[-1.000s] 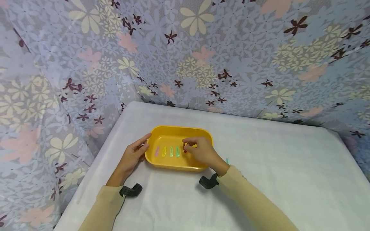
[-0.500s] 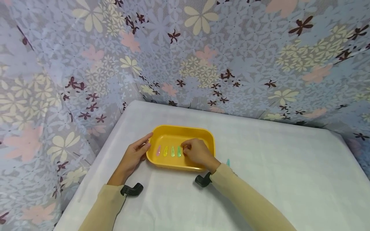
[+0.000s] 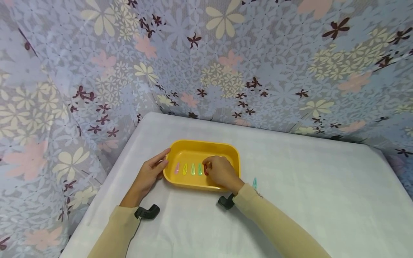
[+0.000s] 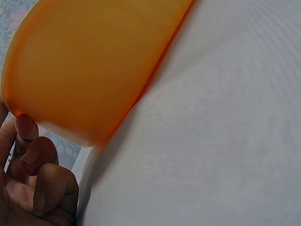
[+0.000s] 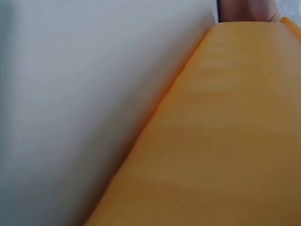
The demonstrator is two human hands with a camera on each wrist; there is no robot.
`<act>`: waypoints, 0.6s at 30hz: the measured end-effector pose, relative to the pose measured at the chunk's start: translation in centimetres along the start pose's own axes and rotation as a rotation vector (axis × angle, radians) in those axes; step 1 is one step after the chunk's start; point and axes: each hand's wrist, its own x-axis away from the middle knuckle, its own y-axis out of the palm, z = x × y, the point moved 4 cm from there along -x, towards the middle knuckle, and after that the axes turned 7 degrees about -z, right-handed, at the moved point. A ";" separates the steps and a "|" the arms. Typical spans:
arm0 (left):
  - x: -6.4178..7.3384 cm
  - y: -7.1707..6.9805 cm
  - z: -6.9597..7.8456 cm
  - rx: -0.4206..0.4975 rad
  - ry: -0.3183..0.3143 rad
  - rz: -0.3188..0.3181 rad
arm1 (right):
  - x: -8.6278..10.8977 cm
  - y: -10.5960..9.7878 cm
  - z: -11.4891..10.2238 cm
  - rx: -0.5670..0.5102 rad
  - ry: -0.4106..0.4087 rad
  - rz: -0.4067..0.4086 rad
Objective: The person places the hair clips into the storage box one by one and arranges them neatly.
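My left hand (image 3: 149, 175) grips the left end of a yellow plastic tray (image 3: 196, 185), thumb near the rim; in the left wrist view its curled fingers (image 4: 55, 188) lie against the tray's end. Inside the tray, my right hand (image 3: 222, 173) pinches a red hair clip (image 3: 205, 170), mostly hidden behind the fingers, low over the tray floor. Left of it lie a pink clip (image 3: 177, 168), a yellow clip (image 3: 185, 168), a pale green clip (image 3: 193, 169) and a green clip (image 3: 200, 169), upright in a row. Only the tray's outer wall (image 5: 211, 141) fills much of the right wrist view.
A light blue hair clip (image 3: 255, 183) lies on the white cloth-covered table (image 3: 306, 186), right of the tray and beside the right sleeve. Flower-patterned fabric (image 3: 206, 71) hangs behind the table and along its left side.
My right hand has lowered the red clip toward the tray floor and moved slightly left, next to the green clip. The left hand keeps its hold on the tray.
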 end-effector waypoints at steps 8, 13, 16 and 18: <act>0.1 -0.1 -0.3 0.009 -0.001 0.001 | 0.6 -0.7 -0.1 -0.015 -0.040 0.047; 0.0 -0.1 -0.2 0.009 0.013 -0.012 | 2.9 -4.1 -0.4 -0.124 -0.124 0.146; 0.0 -0.1 -0.1 0.008 0.012 -0.014 | 5.0 -6.6 -0.1 -0.150 -0.184 0.223; 0.1 -0.2 -0.1 0.005 0.009 -0.010 | 6.5 -8.0 0.5 -0.149 -0.203 0.254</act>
